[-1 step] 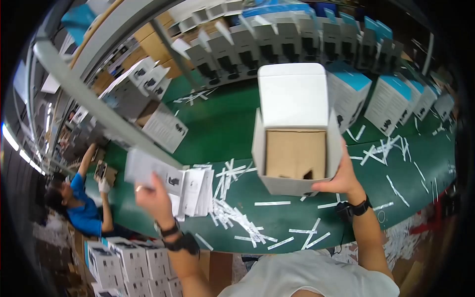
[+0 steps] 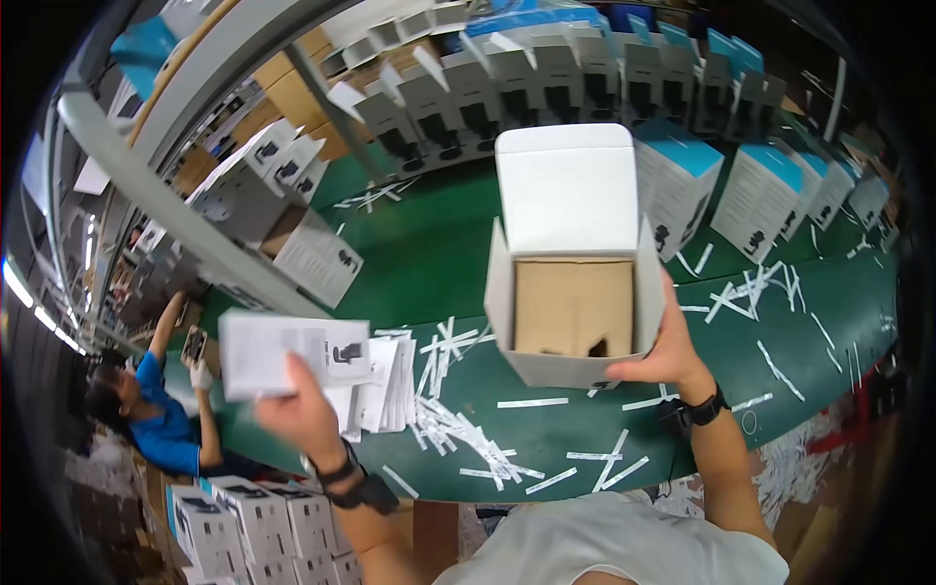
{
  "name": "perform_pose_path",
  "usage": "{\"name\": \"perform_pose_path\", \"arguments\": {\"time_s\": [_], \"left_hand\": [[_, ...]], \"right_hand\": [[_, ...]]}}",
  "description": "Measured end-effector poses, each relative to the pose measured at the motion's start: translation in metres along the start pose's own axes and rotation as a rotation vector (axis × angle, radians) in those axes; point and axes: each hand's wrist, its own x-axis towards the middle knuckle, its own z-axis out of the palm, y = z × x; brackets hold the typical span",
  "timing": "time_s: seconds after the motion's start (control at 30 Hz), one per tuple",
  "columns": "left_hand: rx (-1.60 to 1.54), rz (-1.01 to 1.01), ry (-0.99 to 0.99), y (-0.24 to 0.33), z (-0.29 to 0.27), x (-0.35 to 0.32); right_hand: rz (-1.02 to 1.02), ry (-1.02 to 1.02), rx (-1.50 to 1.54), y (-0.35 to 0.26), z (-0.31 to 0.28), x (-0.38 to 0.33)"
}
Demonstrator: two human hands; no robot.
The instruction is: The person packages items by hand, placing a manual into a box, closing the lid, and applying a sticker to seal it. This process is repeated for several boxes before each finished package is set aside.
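My right hand (image 2: 668,346) grips the lower right side of an open white box (image 2: 567,187), its lid standing up at the far side. Inside sits a brown cardboard insert (image 2: 573,304) with a ragged dark hole near its front edge. On the left, my left hand (image 2: 297,405) pinches a white printed booklet (image 2: 292,353) that bears a small dark picture, thumb on top. Just below and right of it, a stack of similar booklets (image 2: 388,390) lies on the green table (image 2: 429,239).
White paper strips (image 2: 458,429) are strewn over the table. Grey boxes (image 2: 517,88) with raised flaps line the back, and white-and-blue boxes (image 2: 760,205) stand at right. A metal post (image 2: 185,210) slants at left. A co-worker (image 2: 161,419) in blue works beyond; stacked boxes (image 2: 253,526) stand below.
The booklet in my left hand has swung flat and moved slightly left and down, clear of most of the stack. The box in my right hand stays nearly in place.
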Motion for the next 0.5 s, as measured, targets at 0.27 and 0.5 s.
{"name": "perform_pose_path", "arguments": {"time_s": [0.27, 0.5], "left_hand": [[-0.197, 0.576, -0.120, 0.147, 0.078, -0.037], [-0.140, 0.651, -0.401, 0.115, 0.078, -0.042]], "right_hand": [[0.074, 0.020, -0.013, -0.012, -0.002, -0.019], [0.035, -0.099, -0.023, -0.005, -0.003, -0.001]]}}
